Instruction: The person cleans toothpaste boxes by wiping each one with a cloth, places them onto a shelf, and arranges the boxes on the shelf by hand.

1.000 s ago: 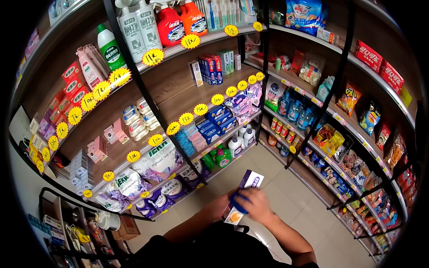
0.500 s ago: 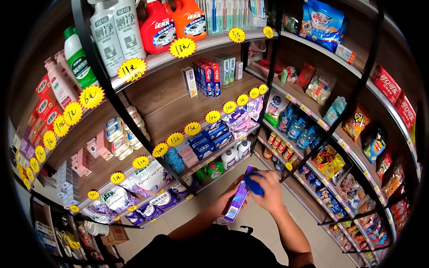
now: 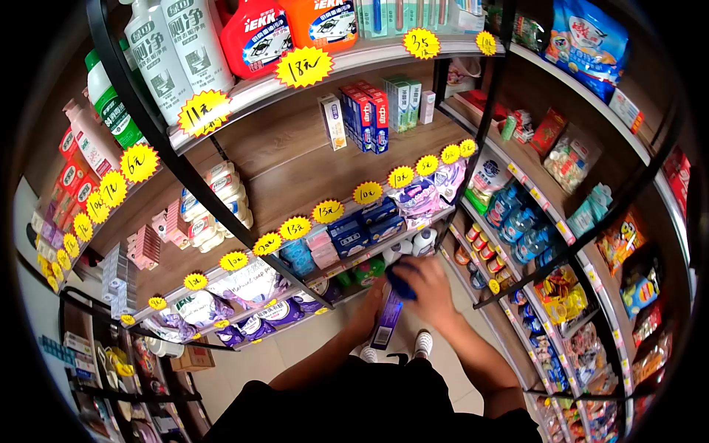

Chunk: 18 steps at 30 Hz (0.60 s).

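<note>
My left hand [image 3: 366, 313] is closed around a long purple carton [image 3: 388, 323], shaped like a toothpaste box, held slanting in front of my body. A barcode shows at its near end. In my right hand [image 3: 432, 292], somewhat blurred, is a bunched dark blue cloth [image 3: 401, 280] against the upper part of the carton. The cloth and hand hide that far end. Beyond both hands is the lower shelf, with a green bottle [image 3: 368, 272] and white bottles [image 3: 424, 242].
A shelf ahead holds several toothpaste boxes [image 3: 365, 118] above tissue packs [image 3: 348, 241]. Cleaner bottles [image 3: 258, 40] stand higher up. Black metal posts [image 3: 193, 166] frame the shelving. To the right, racks carry snack bags [image 3: 639, 294] and blue bottles [image 3: 531, 246]. My shoes [image 3: 423, 343] are on the tiled floor.
The view has shifted, bringing the upper shelf closer. Both hands still hold the carton and cloth; the cloth now covers the carton's far end, and the carton stands more upright in view.
</note>
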Tool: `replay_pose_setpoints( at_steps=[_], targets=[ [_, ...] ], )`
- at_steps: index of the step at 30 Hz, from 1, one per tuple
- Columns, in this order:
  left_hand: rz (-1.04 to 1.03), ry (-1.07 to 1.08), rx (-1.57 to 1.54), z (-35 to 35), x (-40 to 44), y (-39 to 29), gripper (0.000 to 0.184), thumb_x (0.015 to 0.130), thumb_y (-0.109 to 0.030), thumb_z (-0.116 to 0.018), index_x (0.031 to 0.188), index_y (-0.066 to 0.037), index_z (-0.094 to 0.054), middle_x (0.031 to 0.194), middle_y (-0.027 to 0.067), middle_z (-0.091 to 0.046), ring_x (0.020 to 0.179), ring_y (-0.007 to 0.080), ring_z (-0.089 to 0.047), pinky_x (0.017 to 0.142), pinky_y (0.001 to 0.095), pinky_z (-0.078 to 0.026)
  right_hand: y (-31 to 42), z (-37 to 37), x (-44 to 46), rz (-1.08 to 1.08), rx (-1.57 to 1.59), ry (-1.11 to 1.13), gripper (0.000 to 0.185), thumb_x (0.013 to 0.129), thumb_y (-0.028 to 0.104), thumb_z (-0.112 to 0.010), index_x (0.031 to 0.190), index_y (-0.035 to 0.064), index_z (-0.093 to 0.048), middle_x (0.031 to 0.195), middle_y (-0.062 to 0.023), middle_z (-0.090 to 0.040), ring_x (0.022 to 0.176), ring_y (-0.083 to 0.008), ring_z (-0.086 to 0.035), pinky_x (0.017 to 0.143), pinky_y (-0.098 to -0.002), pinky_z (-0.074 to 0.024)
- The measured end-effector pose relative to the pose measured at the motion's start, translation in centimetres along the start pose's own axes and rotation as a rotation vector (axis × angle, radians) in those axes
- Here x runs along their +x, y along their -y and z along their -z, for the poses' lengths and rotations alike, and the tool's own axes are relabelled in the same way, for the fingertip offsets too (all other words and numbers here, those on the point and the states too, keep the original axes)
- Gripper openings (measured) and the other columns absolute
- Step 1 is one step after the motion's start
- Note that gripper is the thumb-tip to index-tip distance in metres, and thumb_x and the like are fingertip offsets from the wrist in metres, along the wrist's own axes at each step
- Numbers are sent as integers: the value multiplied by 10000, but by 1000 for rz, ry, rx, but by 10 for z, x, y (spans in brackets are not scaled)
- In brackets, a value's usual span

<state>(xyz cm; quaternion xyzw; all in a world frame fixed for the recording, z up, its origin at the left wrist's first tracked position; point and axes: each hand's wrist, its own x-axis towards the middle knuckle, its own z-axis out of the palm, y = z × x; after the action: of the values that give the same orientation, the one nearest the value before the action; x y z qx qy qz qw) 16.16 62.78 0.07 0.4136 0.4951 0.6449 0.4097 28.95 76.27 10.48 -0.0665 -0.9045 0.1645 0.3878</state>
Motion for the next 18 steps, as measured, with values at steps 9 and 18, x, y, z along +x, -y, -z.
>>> replay_pose_setpoints(
  at_steps=[9,18],
  targets=[
    [69,-46,5,-48,46,-27,869,943,-109,-639,1627,-161,-107,1361,93,-532,1031,167,-598,857,304,-505,-112,24,52,-538,758,196,377,847,167,-757,1179,29,-641,1066,-83,-685,971,-172,-637,876,-316,-509],
    [99,141,-1222,-97,67,16,694,941,-471,-558,1415,24,-451,1195,235,-608,1062,309,-597,805,402,-516,-189,41,56,-620,837,404,421,840,203,-729,1206,21,-628,1082,-98,-672,968,-159,-629,848,-299,-512]
  ],
)
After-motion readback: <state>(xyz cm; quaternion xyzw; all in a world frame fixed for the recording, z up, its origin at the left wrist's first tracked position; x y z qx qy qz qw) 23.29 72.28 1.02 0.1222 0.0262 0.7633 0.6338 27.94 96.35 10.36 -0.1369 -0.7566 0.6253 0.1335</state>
